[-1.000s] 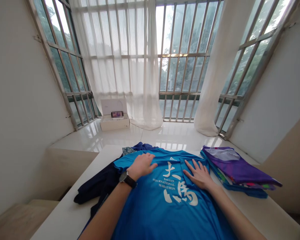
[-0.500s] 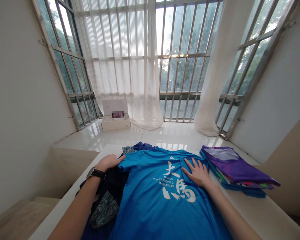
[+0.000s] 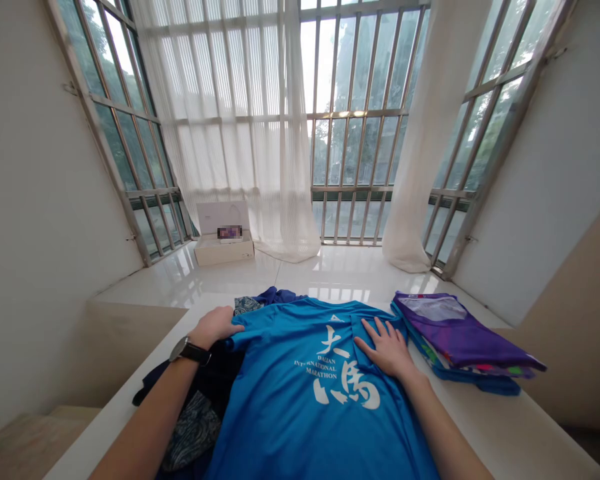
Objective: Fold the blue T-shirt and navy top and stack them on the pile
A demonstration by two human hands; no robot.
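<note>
A blue T-shirt (image 3: 280,400) with white lettering lies spread in front of me, its collar toward the window. At its left sleeve is my left hand (image 3: 216,327), wearing a wristwatch; the fingers are closed on the sleeve's edge, partly hidden from view. My right hand (image 3: 387,348) lies flat on the upper right of the shirt, fingers spread, beside a fold in the cloth. Under and left of the shirt are dark clothes (image 3: 193,430), one with a paisley pattern.
A stack of folded shirts, purple on top (image 3: 463,330), sits at the right. On the white sill stands an open white box (image 3: 224,251) with a small blurred item. Sheer curtains (image 3: 240,147) hang before barred windows. A white table edge (image 3: 113,413) runs along the left.
The view has turned slightly to the right, so everything sits a little further left. My left fingers look more curled at the sleeve. My right hand stays flat on the T-shirt.
</note>
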